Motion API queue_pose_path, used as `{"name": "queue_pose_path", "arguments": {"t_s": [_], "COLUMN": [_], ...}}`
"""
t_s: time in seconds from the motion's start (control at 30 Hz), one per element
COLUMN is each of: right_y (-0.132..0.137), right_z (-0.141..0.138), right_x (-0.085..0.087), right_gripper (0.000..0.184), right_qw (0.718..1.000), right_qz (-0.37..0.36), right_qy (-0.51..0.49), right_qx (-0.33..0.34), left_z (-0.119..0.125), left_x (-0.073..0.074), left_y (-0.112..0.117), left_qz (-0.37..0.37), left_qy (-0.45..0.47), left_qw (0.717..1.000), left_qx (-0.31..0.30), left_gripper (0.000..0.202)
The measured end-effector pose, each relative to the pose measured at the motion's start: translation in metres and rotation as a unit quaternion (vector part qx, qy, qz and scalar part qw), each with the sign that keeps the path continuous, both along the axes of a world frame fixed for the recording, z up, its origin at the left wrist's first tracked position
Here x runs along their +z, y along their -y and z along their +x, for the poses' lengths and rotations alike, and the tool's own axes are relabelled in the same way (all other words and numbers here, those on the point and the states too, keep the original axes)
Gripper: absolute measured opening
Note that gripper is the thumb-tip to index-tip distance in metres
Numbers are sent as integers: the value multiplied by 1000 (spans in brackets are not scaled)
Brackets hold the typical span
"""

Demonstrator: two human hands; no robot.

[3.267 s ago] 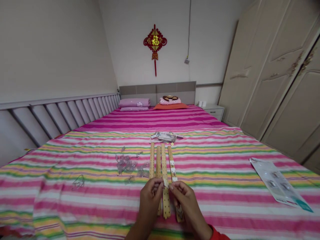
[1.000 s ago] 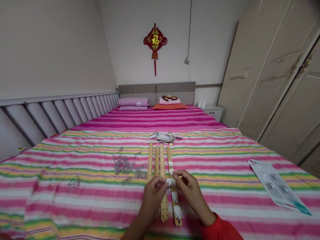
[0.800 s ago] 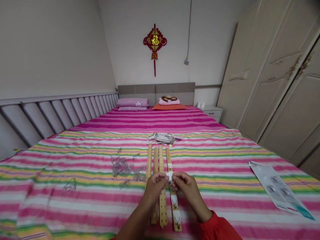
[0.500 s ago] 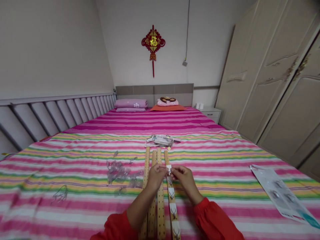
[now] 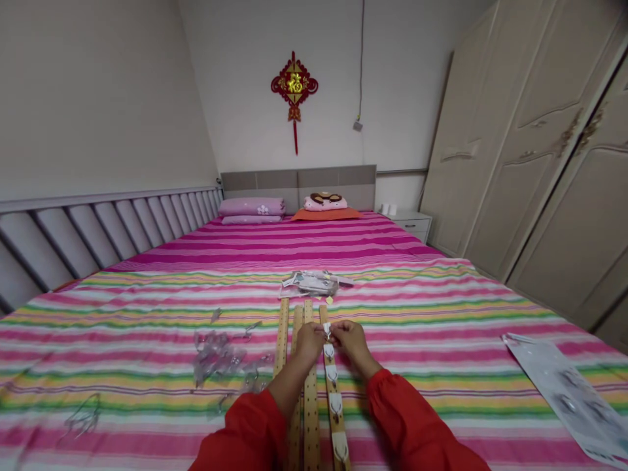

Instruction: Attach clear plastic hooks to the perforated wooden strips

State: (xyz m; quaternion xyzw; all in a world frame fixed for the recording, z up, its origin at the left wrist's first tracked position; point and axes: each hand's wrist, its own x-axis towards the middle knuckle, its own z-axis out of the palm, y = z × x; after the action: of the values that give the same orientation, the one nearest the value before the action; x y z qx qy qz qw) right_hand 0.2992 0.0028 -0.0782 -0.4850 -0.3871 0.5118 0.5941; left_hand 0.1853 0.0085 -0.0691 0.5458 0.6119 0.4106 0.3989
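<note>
My left hand and my right hand meet over the far part of a perforated wooden strip. Both pinch a small white-backed hook from its two sides, at the strip's surface; whether it touches the wood I cannot tell. Nearer me on the same strip sit several more white hooks in a row. To the left lie more perforated wooden strips, side by side lengthwise, with my left wrist and forearm crossing over them.
Left of the strips, clear plastic pieces lie scattered on the striped bedspread, with a thin clear loop farther left. A pile of packets lies beyond the strips. A clear blister pack lies at right.
Both hands, with the hook between them, have moved slightly toward the far end of the strip. The whole view has shifted a little.
</note>
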Motion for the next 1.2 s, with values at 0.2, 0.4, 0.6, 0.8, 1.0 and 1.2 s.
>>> {"name": "queue_pose_path", "arguments": {"t_s": [0.2, 0.4, 0.6, 0.8, 1.0, 1.2], "right_y": [-10, -15, -16, -15, -14, -16], "right_z": [-1, -3, -4, -2, -2, -1], "right_x": [-14, -20, -25, -28, -30, -35], "right_gripper": [12, 9, 10, 10, 10, 10], "right_qw": [1000, 1000, 999, 999, 999, 999], "right_qz": [-17, -16, -17, -17, -15, -24], "right_qy": [1, 8, 17, 20, 18, 13], "right_qx": [-9, -15, -24, -24, -27, -28], "left_z": [0, -1, 1, 4, 6, 9], "left_x": [-5, -3, 2, 10, 12, 12], "left_y": [-4, -3, -3, 3, 5, 9], "left_qz": [-11, -14, -10, -7, -2, -16], "left_qy": [-62, -124, -183, -242, -302, -320], "left_qw": [998, 992, 982, 968, 950, 944], "left_qx": [-13, -29, -46, -66, -82, -74], "left_gripper": [13, 22, 29, 30, 28, 26]}}
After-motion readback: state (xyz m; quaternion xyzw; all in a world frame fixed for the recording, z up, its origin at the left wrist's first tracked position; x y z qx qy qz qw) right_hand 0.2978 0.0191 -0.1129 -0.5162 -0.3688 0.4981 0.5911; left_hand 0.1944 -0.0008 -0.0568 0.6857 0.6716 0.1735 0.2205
